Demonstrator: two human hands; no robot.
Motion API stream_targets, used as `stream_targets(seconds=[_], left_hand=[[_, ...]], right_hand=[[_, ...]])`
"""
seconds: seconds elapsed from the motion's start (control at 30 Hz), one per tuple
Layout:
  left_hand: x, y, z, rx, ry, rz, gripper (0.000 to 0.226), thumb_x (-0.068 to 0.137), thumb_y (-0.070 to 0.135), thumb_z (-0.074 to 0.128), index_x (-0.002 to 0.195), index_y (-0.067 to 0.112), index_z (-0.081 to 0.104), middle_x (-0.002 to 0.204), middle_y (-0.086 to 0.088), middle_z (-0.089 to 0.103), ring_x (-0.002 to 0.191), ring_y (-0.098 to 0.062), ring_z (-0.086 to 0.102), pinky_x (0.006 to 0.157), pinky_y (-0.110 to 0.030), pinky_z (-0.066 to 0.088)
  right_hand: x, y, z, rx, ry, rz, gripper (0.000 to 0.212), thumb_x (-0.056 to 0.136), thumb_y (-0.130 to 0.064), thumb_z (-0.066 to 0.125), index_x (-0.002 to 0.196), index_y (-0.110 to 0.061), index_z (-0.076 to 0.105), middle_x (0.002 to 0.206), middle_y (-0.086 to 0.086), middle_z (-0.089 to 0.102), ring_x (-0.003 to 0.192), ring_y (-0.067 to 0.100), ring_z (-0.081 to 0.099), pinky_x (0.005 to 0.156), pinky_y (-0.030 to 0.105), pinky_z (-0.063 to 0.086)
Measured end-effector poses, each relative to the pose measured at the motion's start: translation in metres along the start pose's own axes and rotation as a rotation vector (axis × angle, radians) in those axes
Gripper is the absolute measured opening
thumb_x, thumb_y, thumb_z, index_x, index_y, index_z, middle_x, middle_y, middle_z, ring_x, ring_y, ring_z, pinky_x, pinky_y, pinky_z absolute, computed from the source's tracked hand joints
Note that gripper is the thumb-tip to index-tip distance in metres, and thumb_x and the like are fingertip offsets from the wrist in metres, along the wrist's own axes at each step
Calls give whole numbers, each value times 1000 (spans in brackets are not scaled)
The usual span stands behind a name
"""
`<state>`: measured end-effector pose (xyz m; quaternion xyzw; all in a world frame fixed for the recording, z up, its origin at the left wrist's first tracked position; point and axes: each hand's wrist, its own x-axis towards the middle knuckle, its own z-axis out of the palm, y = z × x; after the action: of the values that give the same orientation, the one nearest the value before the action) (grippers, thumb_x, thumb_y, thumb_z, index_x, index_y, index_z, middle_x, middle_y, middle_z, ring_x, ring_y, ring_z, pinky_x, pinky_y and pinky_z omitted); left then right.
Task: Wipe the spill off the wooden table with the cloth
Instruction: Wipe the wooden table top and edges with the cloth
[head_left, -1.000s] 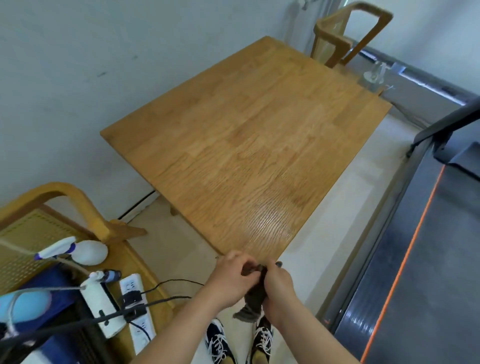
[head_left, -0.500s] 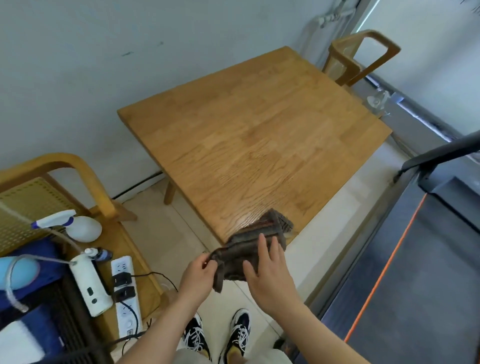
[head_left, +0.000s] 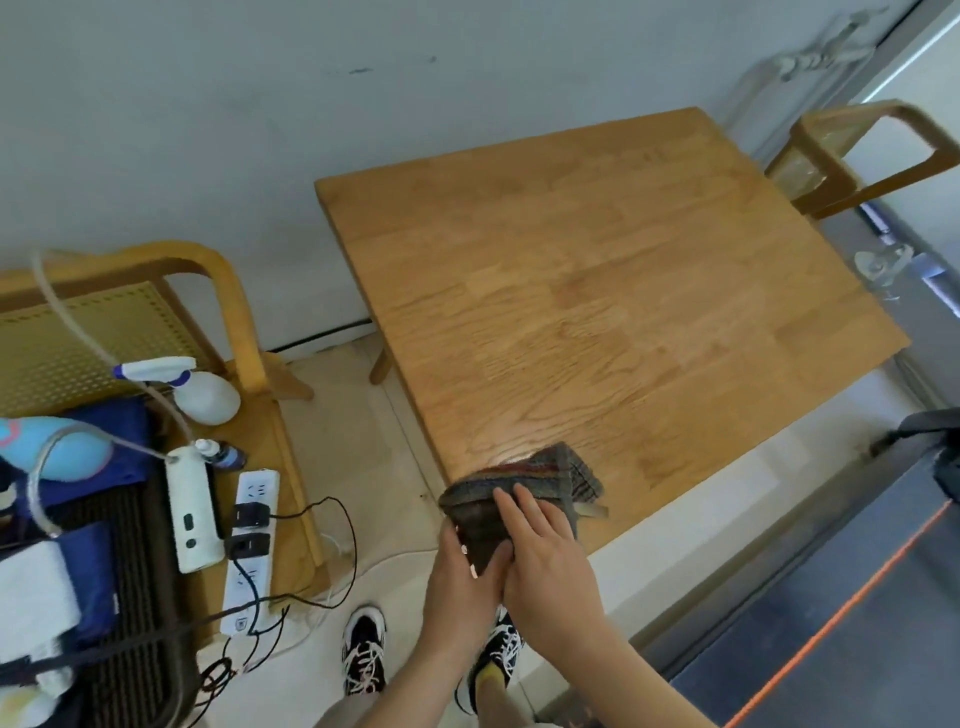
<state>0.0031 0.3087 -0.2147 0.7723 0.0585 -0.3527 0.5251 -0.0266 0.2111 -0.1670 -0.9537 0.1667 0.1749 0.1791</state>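
A dark grey cloth (head_left: 540, 480) with reddish stripes lies folded on the near corner of the wooden table (head_left: 613, 291). My right hand (head_left: 545, 561) lies flat on top of it, fingers stretched over the cloth. My left hand (head_left: 462, 577) grips the cloth's near edge, which hangs off the table corner. A glossy patch (head_left: 498, 447) shows on the wood just beyond the cloth; I cannot make out a distinct spill.
A wooden chair (head_left: 156, 322) at the left holds a white spray bottle (head_left: 197, 389), power strips (head_left: 249, 540) with cables, and blue items. A second wooden chair (head_left: 872, 156) stands beyond the table's far right corner. A wall runs behind; a dark treadmill (head_left: 831, 597) lies right.
The cloth went from bunched between both hands below the table edge to spread on the table's near corner. My right hand now presses on it and the view swung left.
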Motion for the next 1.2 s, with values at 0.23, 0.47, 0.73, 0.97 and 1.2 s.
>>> stream_targets(seconds=[0.23,0.47,0.73,0.97,1.2], left_hand=[[21,21,44,-217,350,-89,50,88,36,60,128,19,36,113,1,57,101,-18,55,82,-33,46],[93,62,18,-96,598,-74,38,92,42,53,119,17,46,99,6,58,81,-12,53,65,-26,41],[136,94,-18,-38,626,-58,39,94,42,49,121,15,45,107,2,55,103,-22,55,81,-30,40],[149,112,-25,27,679,-55,41,96,44,45,126,15,44,117,-3,60,107,-26,58,78,-28,39],[149,116,-22,183,812,0,39,97,39,46,119,6,48,105,-9,60,94,-28,59,65,-28,37]], right_hand=[[66,60,-40,100,220,-178,49,95,-24,34,141,-14,50,147,6,47,135,28,40,110,42,38],[118,103,-35,-36,258,-149,56,98,-39,26,149,-21,39,156,-3,35,142,19,25,109,50,32],[123,104,-28,-80,298,-156,56,92,-35,33,143,-17,48,151,1,43,138,22,32,101,42,27],[121,103,-29,-62,314,-165,57,89,-35,36,140,-17,51,148,3,47,135,23,38,100,41,29],[189,75,-72,59,297,-148,39,86,-36,33,109,-14,55,108,7,53,97,30,50,82,47,46]])
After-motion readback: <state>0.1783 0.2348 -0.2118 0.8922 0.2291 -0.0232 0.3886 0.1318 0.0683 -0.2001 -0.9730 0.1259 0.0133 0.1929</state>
